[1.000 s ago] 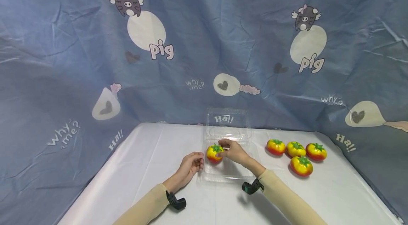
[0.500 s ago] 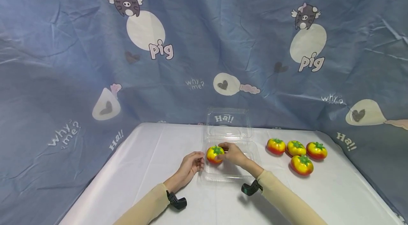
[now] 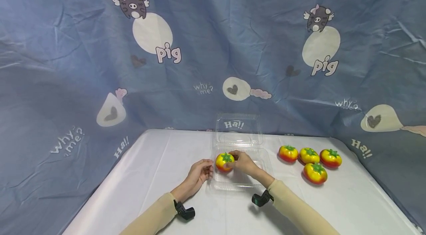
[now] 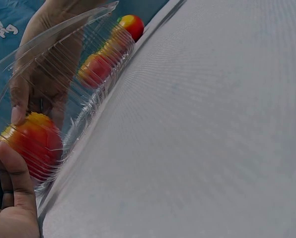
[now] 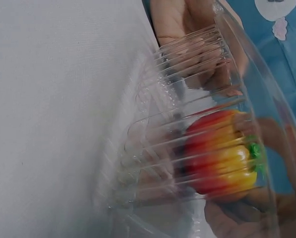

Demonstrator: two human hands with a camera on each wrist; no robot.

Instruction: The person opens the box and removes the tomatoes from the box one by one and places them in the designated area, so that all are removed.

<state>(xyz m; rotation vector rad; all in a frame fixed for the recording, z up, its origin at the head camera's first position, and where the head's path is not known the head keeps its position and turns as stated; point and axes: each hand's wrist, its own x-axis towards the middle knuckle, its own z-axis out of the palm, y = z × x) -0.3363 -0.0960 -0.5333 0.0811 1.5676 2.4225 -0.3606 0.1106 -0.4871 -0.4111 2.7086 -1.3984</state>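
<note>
A red and yellow toy tomato [image 3: 224, 162] with a green leafy top sits in the left part of a clear plastic clamshell box [image 3: 239, 182], whose lid [image 3: 238, 128] stands raised at the back. My right hand [image 3: 245, 163] holds the tomato between thumb and fingers, reaching in from the right. Beside the box's left wall is my left hand [image 3: 198, 173], its fingers loosely bent and the tips at the wall. In the left wrist view, the left fingers [image 4: 11, 163] lie against the clear side, with the tomato [image 4: 37, 144] just behind it.
Several more toy tomatoes [image 3: 314, 173] are grouped on the white table [image 3: 186, 142] to the right of the box. A blue patterned cloth [image 3: 193, 43] hangs behind the table. Black cameras [image 3: 261, 198] are strapped to both wrists.
My right hand and the tomato have shifted very slightly toward me within the box. The left hand stays at the box's left wall.
</note>
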